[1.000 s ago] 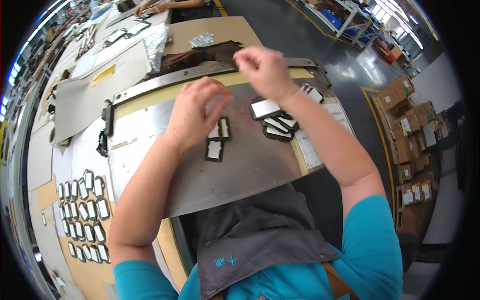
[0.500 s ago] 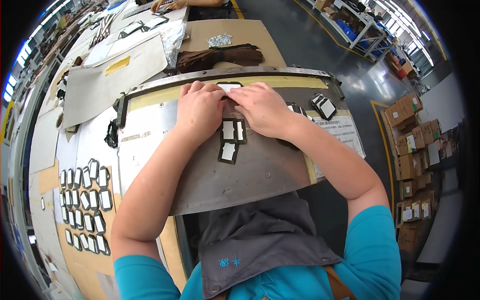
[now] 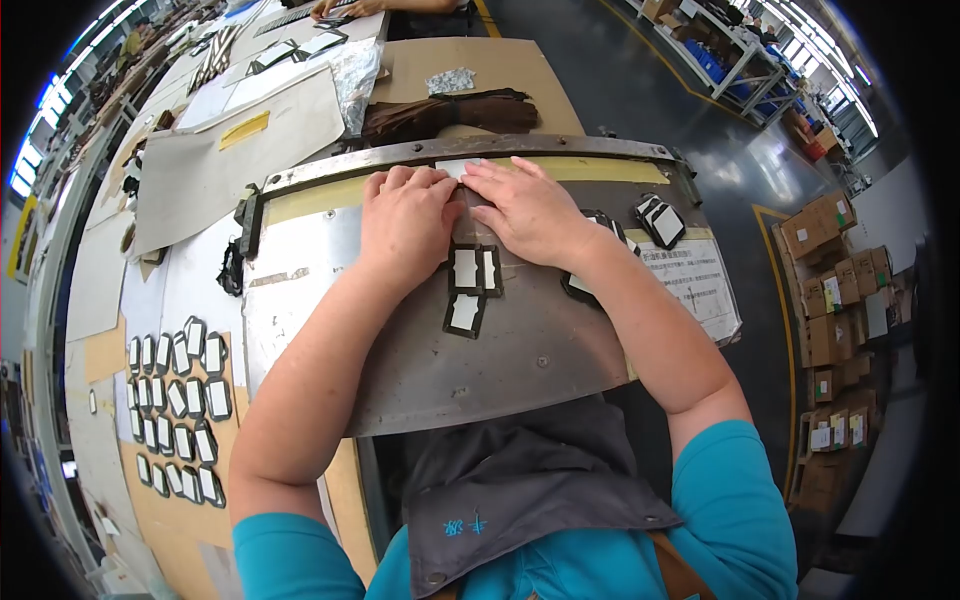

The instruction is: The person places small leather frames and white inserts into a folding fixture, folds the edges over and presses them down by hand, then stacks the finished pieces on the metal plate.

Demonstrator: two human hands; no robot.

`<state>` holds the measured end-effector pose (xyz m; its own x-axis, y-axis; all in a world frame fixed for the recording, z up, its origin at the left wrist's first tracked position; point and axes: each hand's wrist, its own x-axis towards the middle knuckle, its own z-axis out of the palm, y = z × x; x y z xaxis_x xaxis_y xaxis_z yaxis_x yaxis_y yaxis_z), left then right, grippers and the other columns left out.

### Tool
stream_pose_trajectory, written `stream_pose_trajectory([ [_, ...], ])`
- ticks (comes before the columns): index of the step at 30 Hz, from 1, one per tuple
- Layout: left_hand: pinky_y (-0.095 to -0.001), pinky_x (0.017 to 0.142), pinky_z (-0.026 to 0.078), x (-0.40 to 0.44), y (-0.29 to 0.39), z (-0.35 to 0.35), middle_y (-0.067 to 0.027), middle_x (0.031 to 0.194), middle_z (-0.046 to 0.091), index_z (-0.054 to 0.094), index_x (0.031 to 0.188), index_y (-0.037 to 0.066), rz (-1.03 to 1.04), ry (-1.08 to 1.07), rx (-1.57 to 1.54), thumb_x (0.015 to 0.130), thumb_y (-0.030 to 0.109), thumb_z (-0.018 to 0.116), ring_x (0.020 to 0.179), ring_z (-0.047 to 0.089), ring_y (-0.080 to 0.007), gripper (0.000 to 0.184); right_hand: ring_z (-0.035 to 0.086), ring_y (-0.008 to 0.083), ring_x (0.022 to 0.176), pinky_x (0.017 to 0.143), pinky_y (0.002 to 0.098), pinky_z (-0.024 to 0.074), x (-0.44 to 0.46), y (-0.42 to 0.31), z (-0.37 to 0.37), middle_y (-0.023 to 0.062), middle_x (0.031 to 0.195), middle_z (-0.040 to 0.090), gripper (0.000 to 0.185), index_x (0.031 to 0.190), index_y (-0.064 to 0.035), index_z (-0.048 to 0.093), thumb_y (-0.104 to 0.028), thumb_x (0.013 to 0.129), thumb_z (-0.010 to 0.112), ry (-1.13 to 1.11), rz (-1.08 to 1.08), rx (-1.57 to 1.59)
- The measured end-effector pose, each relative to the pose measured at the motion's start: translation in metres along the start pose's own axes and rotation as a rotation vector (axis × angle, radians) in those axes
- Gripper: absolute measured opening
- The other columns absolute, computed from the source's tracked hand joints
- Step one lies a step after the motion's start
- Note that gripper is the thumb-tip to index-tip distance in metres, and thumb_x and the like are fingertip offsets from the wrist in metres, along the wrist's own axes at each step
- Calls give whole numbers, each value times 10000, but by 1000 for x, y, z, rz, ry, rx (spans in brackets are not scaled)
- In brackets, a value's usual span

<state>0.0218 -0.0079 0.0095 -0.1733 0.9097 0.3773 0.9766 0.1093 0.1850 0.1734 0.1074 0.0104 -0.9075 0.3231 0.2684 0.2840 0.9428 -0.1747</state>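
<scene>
Here we are at the back edge of the metal plate (image 3: 520,365), and the change is up by the bar (image 3: 560,149): half a second ago we see a dark rim along the far side of the white-faced piece (image 3: 457,168), and now that rim is out of sight, white running right up to the bar. Whether it slips underneath, we can't tell. A second ago the hands are apart; now both meet over the piece. The left hand (image 3: 408,215) has its fingers bent and close together, the right hand (image 3: 530,213) angles in with fingers loosely side by side, tips at the piece. Whether either pinches, we can't tell. What shows is a small white patch, flat and plain, its lower part covered by fingers.
</scene>
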Motion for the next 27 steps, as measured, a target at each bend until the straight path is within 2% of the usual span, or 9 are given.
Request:
stream_pose_trajectory([
  [8, -417, 1057, 331, -1, -2, 6, -16, 1222, 638, 679, 1143, 125, 28, 60, 13, 899, 244, 614, 1196, 522, -231, 279, 471, 222, 1314, 1152, 455, 268, -3, -3, -1, 94, 1370, 555, 412, 1292, -55, 566, -258, 934, 574, 2, -14, -3],
  [17, -425, 1040, 336, -2, 3, 1, -44, 1178, 608, 672, 1126, 110, 29, 12, 15, 882, 201, 628, 1161, 516, -250, 265, 495, 229, 1282, 1141, 465, 278, -5, -1, -1, 92, 1342, 577, 408, 1265, -68, 593, -272, 912, 602, 25, -2, 56],
  [20, -422, 1035, 338, -2, 0, 8, -46, 1187, 603, 680, 1113, 119, 16, 67, -42, 882, 175, 625, 1154, 518, -248, 244, 521, 240, 1243, 1118, 450, 308, -5, 2, 4, 90, 1294, 607, 390, 1229, -62, 616, -261, 895, 619, 127, -36, 75],
  [21, -422, 1035, 338, -2, -1, 10, -46, 1187, 603, 680, 1113, 119, 18, 65, -43, 882, 175, 625, 1154, 518, -248, 244, 559, 260, 1182, 1067, 433, 364, -5, 2, 0, 97, 1232, 637, 364, 1195, -52, 634, -235, 881, 625, 135, -63, 103],
  [22, -417, 1028, 340, 1, -3, 12, -33, 1121, 623, 702, 1040, 132, 22, 98, -95, 875, 173, 633, 1116, 534, -243, 184, 597, 280, 1122, 1017, 416, 420, -2, 3, -6, 105, 1171, 667, 338, 1160, -42, 652, -208, 867, 630, 145, -92, 129],
  [23, -412, 1021, 342, 3, -6, 12, -21, 1056, 643, 724, 967, 145, 25, 131, -147, 868, 170, 641, 1078, 551, -238, 132, 597, 280, 1122, 1017, 416, 420, 0, 3, -14, 105, 1171, 667, 338, 1160, -42, 652, -208, 867, 630, 145, -93, 127],
  [25, -406, 1016, 344, 6, -9, 8, -10, 1010, 655, 727, 917, 141, 48, 124, -206, 849, 159, 660, 1059, 560, -232, 98, 652, 324, 961, 885, 396, 503, 2, 3, -28, 128, 1047, 700, 306, 1107, -20, 667, -142, 829, 635, -57, 110, 272],
  [26, -401, 1011, 345, 6, -10, 8, 1, 964, 667, 730, 868, 136, 73, 112, -265, 830, 148, 678, 1041, 569, -227, 65, 664, 345, 916, 837, 389, 528, 4, 5, -30, 155, 998, 704, 250, 1037, -2, 684, -87, 813, 612, 16, 143, 300],
  [27, -396, 997, 351, 7, -9, 9, 17, 895, 680, 724, 796, 120, 89, 154, -298, 788, 143, 718, 1020, 577, -217, 25, 678, 277, 843, 766, 359, 538, 7, 8, -26, 142, 962, 708, 202, 1003, 14, 684, -67, 830, 617, 36, 209, 339],
])
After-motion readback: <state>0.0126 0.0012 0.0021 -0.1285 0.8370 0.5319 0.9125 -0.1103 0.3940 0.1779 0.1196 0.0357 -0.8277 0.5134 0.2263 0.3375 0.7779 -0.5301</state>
